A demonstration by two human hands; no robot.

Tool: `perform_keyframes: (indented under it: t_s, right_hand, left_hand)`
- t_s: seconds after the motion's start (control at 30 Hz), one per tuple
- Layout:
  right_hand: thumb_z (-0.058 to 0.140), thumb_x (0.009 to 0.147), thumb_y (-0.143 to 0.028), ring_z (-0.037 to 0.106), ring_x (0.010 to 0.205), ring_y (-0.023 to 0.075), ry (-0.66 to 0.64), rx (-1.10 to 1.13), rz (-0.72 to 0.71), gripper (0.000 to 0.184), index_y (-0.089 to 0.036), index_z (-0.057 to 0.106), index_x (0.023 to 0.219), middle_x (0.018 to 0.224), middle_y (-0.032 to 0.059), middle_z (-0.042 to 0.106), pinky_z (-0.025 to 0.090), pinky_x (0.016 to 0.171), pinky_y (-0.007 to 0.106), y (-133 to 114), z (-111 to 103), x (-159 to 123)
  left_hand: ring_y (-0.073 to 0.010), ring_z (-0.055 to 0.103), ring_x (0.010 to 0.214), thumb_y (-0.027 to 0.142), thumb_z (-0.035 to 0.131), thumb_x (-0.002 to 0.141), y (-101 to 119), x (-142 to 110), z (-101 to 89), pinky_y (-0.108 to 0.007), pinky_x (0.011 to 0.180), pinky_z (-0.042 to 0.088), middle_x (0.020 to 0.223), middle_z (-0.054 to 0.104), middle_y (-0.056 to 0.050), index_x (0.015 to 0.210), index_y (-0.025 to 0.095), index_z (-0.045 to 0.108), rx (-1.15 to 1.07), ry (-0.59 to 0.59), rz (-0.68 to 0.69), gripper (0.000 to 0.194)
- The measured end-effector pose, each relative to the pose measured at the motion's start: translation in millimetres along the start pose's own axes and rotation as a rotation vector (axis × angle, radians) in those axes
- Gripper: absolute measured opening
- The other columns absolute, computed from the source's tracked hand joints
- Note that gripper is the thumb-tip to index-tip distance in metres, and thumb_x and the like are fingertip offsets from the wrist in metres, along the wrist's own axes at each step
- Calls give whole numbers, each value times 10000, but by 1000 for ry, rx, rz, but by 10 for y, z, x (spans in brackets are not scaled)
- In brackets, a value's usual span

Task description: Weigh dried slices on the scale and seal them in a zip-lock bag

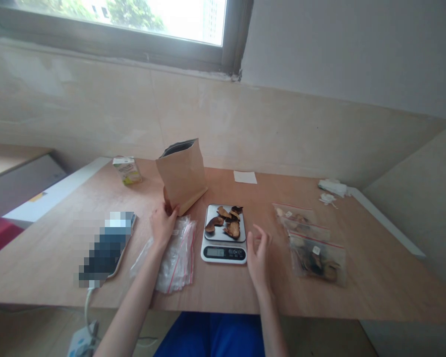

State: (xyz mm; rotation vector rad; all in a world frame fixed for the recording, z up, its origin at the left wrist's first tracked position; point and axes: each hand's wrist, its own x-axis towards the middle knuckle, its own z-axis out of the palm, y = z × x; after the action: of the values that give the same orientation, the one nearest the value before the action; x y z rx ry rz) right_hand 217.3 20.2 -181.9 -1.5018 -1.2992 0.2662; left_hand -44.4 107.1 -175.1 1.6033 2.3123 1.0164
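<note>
A brown kraft paper pouch (182, 173) stands upright with its top gaping. My left hand (163, 223) grips its lower left corner, thumb in front and fingers partly hidden behind. Beneath and beside that wrist lies a stack of clear zip bags (178, 258) with red seal lines. A white digital kitchen scale (223, 254) sits in front of me, its display too blurred to read. Several dark-edged dried mushroom slices (232, 229) rest on its plate. Close by the scale's right side, my right hand (259, 248) is half curled, fingers apart, holding nothing.
Filled zip bags (317, 258) with small white labels lie on the right. A phone (109, 248) on a cable is at the left, with a small carton (128, 171) behind it. White paper (245, 177) and crumpled tissue (332, 187) lie toward the wall.
</note>
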Motion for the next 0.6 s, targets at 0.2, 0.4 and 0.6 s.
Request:
perform_keyframes:
  t_s: [0.2,0.4,0.6]
  right_hand:
    - [396,874,-335,550,794,214,-83,1,89,241,-180,569,938,916,106,563,475,732,373,147,-63,-140]
    - [396,864,-318,562,814,221,-87,-11,56,224,-193,580,893,889,98,557,482,734,373,126,-40,-117]
    - [396,862,-290,563,797,212,-73,-2,61,206,-194,577,882,894,94,545,492,722,369,134,-42,-132]
  left_hand:
    - [-276,602,859,491,454,758,-10,10,-12,-353,733,441,884,656,-114,903,167,570,-40,-23,-7,374]
    - [-284,604,878,487,456,752,-9,10,-17,-365,753,444,899,658,-119,905,167,571,-43,-30,-6,373]
    - [-283,601,867,478,469,746,-9,0,-8,-364,747,445,872,655,-110,894,179,572,-30,-13,-2,349]
